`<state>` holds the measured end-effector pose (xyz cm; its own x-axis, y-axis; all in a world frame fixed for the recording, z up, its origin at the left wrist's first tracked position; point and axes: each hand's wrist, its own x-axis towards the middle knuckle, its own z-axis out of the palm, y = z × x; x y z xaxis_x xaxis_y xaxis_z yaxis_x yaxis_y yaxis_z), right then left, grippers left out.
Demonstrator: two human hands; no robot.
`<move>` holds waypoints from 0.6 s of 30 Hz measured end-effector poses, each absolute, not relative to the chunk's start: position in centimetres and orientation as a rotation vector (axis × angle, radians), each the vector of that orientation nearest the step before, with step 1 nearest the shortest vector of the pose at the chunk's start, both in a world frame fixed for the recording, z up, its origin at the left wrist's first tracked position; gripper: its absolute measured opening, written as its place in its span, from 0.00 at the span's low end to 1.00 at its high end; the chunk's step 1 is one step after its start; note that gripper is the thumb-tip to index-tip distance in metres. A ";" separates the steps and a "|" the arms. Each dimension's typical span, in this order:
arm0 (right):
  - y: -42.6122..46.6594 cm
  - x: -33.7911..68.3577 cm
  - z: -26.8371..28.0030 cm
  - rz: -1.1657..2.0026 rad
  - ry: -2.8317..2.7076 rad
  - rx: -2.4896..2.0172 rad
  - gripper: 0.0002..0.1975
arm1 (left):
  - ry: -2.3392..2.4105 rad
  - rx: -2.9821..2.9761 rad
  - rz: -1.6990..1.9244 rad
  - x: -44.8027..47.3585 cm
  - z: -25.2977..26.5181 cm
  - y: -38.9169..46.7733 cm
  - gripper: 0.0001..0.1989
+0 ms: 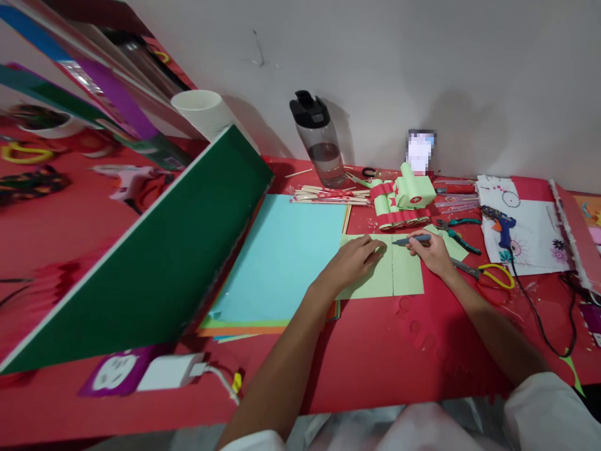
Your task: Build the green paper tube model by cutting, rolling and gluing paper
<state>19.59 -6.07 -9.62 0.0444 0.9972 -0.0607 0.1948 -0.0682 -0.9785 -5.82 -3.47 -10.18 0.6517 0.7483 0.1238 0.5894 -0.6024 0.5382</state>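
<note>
Right hand [431, 252]: closed around dark pen [420, 238], tip at the upper part of a dark line on the light green paper [381, 280]. Left hand [359, 258]: palm down, half open, fingers loosely bent, resting on same paper left of the line. Paper's flat on the red surface [366, 363], at the right edge of the stack topped by a blue sheet [291, 257]. Green-and-red paper model [413, 195] just beyond. Further right: teal-handled pliers [464, 240], blue glue gun [504, 230]. Bottle [325, 153] behind the stack.
</note>
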 end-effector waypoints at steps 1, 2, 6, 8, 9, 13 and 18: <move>-6.1 19.6 -9.6 1.123 -1.293 -1.421 0.18 | 1.045 2.414 0.472 -5.8 -10.1 -3.5 0.14; -6.1 19.6 -9.6 1.118 -1.295 -1.420 0.18 | 1.044 2.413 0.474 -5.8 -10.1 -3.5 0.14; -6.1 19.7 -9.7 1.136 -1.316 -1.418 0.16 | 1.043 2.408 0.482 -5.8 -10.0 -3.5 0.14; -6.1 19.7 -9.9 1.133 -1.304 -1.424 0.17 | 1.045 2.410 0.492 -5.8 -10.1 -3.5 0.14; -6.1 19.7 -9.9 1.127 -1.296 -1.425 0.17 | 1.045 2.411 0.498 -5.8 -10.2 -3.5 0.14; -6.2 19.7 -10.0 1.126 -1.328 -1.416 0.16 | 1.045 2.409 0.506 -5.8 -10.3 -3.6 0.14; -6.2 19.9 -10.1 1.133 -1.335 -1.420 0.14 | 1.055 2.405 0.493 -5.8 -10.1 -3.6 0.14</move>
<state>19.85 -6.24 -10.09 0.0156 0.9982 -0.0571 0.2192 -0.0591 -0.9739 -5.76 -3.56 -10.13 0.6409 0.7556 0.1354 0.5886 -0.5969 0.5452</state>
